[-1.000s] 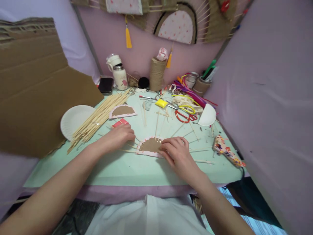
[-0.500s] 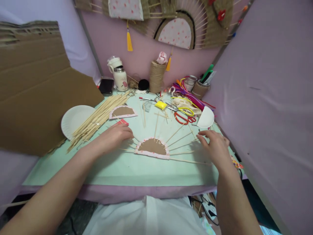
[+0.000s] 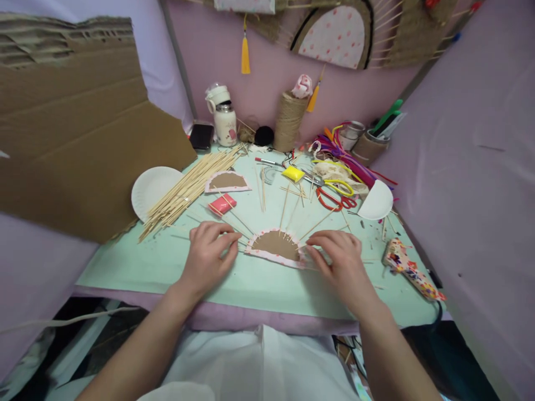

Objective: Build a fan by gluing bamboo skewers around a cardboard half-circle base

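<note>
A half-round brown cardboard piece [image 3: 273, 243] with a pink-dotted white fabric border lies flat on the table. Thin wooden skewers [image 3: 317, 224] fan outward from its curved edge. My left hand [image 3: 211, 253] is at its left end, thumb and forefinger pinched on a skewer close to the border. At the right end, the fingers of my right hand [image 3: 338, 256] close on a skewer beside the border; the hand partly covers the skewers there. Just beyond my left hand is a pink packet [image 3: 222, 205].
A skewer bundle [image 3: 192, 186] lies against a paper plate [image 3: 152, 186], by a large cardboard sheet [image 3: 92, 133]. Another fabric-edged half-round [image 3: 228, 181] lies behind. Red scissors [image 3: 330, 199], a yellow packet [image 3: 293, 174] and a folded white plate [image 3: 377, 200] sit right. A patterned glue gun [image 3: 412, 270] lies far right.
Both hands have moved in to the ends of the half-round, the right one leftward from the skewers' outer tips. The pink packet and glue gun show more fully as the view shifted.
</note>
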{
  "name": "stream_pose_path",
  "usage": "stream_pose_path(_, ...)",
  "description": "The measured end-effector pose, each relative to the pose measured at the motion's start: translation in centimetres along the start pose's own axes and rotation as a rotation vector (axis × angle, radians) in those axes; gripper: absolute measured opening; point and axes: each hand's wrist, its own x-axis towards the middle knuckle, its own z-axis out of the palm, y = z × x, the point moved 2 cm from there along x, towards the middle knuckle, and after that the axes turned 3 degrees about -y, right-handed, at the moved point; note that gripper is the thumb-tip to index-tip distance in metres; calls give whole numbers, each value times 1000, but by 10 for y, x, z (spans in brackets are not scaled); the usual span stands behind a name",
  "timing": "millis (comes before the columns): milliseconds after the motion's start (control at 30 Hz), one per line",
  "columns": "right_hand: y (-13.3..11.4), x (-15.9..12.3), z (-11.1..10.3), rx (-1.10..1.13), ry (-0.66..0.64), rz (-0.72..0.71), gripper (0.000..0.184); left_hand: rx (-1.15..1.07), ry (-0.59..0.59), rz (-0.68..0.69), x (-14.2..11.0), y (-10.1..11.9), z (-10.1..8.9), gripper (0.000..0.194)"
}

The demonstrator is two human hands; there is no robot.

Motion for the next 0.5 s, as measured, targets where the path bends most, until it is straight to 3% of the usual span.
stream_pose_path(233,-31,16,28,112,-115,-137,19,27,-5,-21,-16,7,6,22)
stream_pose_path(367,-34,35,37,84,-158,-138,18,48,2,-39,-6,5,7,22)
stream_pose_path(500,-36,53,39,57,-186,-131,19,69,21,-123,17,-7,-5,23)
